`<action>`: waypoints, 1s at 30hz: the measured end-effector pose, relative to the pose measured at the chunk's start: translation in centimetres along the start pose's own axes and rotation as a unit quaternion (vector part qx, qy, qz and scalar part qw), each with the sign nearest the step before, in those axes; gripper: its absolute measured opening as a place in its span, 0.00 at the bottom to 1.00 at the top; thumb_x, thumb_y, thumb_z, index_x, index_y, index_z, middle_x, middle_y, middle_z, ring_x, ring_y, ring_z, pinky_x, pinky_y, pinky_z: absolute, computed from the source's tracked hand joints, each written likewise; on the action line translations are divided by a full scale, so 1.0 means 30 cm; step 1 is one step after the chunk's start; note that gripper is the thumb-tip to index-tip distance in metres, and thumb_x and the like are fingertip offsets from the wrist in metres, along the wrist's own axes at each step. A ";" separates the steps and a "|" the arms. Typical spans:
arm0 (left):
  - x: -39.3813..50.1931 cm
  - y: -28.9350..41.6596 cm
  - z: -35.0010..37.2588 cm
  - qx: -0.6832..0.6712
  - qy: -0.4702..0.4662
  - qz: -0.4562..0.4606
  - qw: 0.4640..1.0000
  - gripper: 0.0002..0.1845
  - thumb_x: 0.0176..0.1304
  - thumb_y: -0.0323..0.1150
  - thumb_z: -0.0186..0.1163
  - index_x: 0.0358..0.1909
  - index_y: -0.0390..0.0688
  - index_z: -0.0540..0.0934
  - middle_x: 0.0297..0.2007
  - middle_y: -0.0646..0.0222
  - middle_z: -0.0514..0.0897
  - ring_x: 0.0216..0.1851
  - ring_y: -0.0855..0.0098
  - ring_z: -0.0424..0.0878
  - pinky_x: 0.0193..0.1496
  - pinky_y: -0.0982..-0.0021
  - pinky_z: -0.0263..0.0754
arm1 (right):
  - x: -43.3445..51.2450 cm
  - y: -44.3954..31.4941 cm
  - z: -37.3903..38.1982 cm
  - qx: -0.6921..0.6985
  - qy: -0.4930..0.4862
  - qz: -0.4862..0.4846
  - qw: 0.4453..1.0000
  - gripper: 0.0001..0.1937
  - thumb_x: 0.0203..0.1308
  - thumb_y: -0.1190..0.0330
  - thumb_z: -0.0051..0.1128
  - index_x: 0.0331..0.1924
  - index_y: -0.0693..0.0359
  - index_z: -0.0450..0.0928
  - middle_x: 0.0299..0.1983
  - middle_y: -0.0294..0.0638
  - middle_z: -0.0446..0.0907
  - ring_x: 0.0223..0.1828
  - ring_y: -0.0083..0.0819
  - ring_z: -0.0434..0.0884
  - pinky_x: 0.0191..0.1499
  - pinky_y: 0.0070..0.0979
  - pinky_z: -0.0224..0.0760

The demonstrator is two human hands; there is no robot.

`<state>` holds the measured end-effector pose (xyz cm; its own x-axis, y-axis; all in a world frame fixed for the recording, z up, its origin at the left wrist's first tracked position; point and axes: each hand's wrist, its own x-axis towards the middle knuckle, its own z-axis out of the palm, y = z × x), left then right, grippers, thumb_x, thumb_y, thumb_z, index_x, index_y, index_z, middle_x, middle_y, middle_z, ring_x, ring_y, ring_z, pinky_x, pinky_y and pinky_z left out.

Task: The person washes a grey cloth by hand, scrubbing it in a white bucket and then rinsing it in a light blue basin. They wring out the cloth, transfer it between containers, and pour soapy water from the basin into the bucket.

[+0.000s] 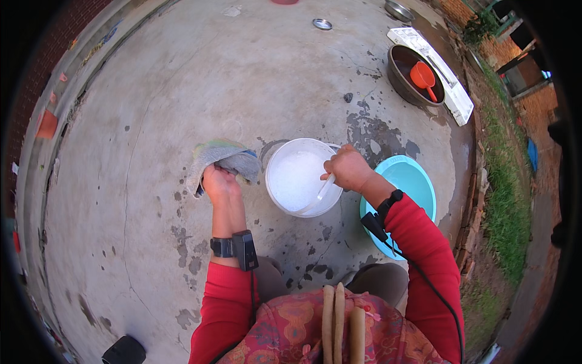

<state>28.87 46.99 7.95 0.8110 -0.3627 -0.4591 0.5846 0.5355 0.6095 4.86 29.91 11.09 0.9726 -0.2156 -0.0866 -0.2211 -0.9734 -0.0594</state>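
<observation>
My left hand (221,183) holds a bunched grey cloth (227,157) with a greenish patch, palm turned up, just left of the bucket. A white plastic bucket (291,177) stands before me, with white suds or pale liquid inside. On its right side my right hand (348,168) is closed around the bucket's bail handle (325,191). Beneath my right forearm, partly hidden by it, is a turquoise plastic basin (411,182).
A dark brown basin (402,84) holding an orange dipper (423,75) stands at upper right, against a white foam panel (448,86). Farther off are a small metal dish (322,24) and a metal bowl (399,11). A black object (123,350) lies at lower left.
</observation>
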 end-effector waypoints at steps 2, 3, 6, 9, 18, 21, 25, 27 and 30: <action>-0.003 -0.015 0.005 0.008 0.001 -0.004 1.000 0.17 0.69 0.41 0.48 0.51 0.40 0.74 0.53 0.65 0.76 0.55 0.67 0.73 0.57 0.62 0.68 | -0.023 -0.027 0.018 0.008 -0.028 -0.002 1.000 0.10 0.52 0.60 0.60 0.22 0.56 0.79 0.20 0.40 0.78 0.30 0.40 0.77 0.44 0.33 0.64; -0.006 -0.027 0.009 0.013 0.005 -0.005 1.000 0.17 0.68 0.41 0.47 0.51 0.40 0.74 0.54 0.65 0.76 0.55 0.67 0.73 0.58 0.62 0.67 | -0.031 -0.038 0.025 0.023 -0.044 -0.006 0.999 0.10 0.52 0.60 0.60 0.22 0.56 0.79 0.20 0.40 0.78 0.30 0.40 0.77 0.44 0.32 0.63; -0.022 -0.056 0.020 0.017 0.005 -0.007 1.000 0.17 0.68 0.41 0.47 0.51 0.41 0.74 0.54 0.66 0.76 0.56 0.67 0.73 0.59 0.61 0.67 | -0.033 -0.063 0.035 0.027 -0.048 -0.061 0.997 0.09 0.54 0.61 0.57 0.24 0.55 0.80 0.20 0.40 0.79 0.29 0.39 0.79 0.42 0.34 0.67; -0.058 -0.082 0.024 0.030 -0.018 -0.009 0.999 0.17 0.68 0.41 0.47 0.51 0.42 0.74 0.55 0.65 0.76 0.56 0.67 0.72 0.59 0.61 0.67 | -0.027 -0.070 0.025 0.057 -0.037 -0.093 0.993 0.09 0.53 0.61 0.56 0.24 0.55 0.80 0.20 0.40 0.79 0.27 0.40 0.80 0.36 0.36 0.69; -0.245 -0.051 -0.011 0.047 -0.014 -0.044 0.998 0.19 0.69 0.39 0.47 0.57 0.42 0.69 0.57 0.65 0.73 0.58 0.65 0.70 0.60 0.60 0.67 | 0.019 -0.068 -0.046 0.124 -0.074 -0.051 0.988 0.09 0.48 0.60 0.61 0.27 0.56 0.80 0.22 0.43 0.80 0.28 0.42 0.82 0.31 0.39 0.73; -0.299 -0.034 -0.058 0.078 0.021 -0.038 0.996 0.19 0.68 0.39 0.48 0.57 0.42 0.69 0.57 0.65 0.73 0.58 0.65 0.70 0.59 0.60 0.67 | -0.008 -0.096 -0.059 0.154 -0.126 -0.014 0.980 0.11 0.49 0.58 0.61 0.29 0.56 0.80 0.23 0.43 0.80 0.29 0.42 0.82 0.31 0.39 0.73; -0.344 -0.038 -0.147 0.076 0.068 -0.012 0.995 0.20 0.68 0.41 0.48 0.56 0.43 0.71 0.56 0.65 0.75 0.57 0.65 0.72 0.59 0.60 0.66 | -0.078 -0.170 -0.131 0.213 -0.140 0.053 0.965 0.13 0.51 0.56 0.58 0.28 0.57 0.79 0.20 0.45 0.78 0.26 0.45 0.80 0.30 0.41 0.71; -0.384 -0.027 -0.198 0.063 0.108 -0.019 0.992 0.19 0.68 0.41 0.49 0.55 0.43 0.72 0.55 0.65 0.75 0.56 0.65 0.72 0.59 0.60 0.66 | -0.121 -0.201 -0.209 0.227 -0.159 0.097 0.956 0.14 0.52 0.54 0.58 0.28 0.57 0.79 0.21 0.45 0.78 0.27 0.46 0.80 0.30 0.41 0.71; -0.470 0.052 -0.275 0.073 0.158 -0.084 0.981 0.18 0.67 0.41 0.48 0.53 0.43 0.73 0.54 0.66 0.76 0.56 0.66 0.72 0.59 0.61 0.66 | -0.215 -0.230 -0.364 0.276 -0.154 0.157 0.936 0.17 0.53 0.51 0.58 0.28 0.58 0.79 0.21 0.47 0.78 0.27 0.48 0.79 0.30 0.42 0.71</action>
<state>18.16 59.24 10.03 0.6686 -0.1690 -0.7242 0.7248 0.3658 0.5838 0.89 37.16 22.94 0.8054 -0.3701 -0.4630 -0.5788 -0.6596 -0.4795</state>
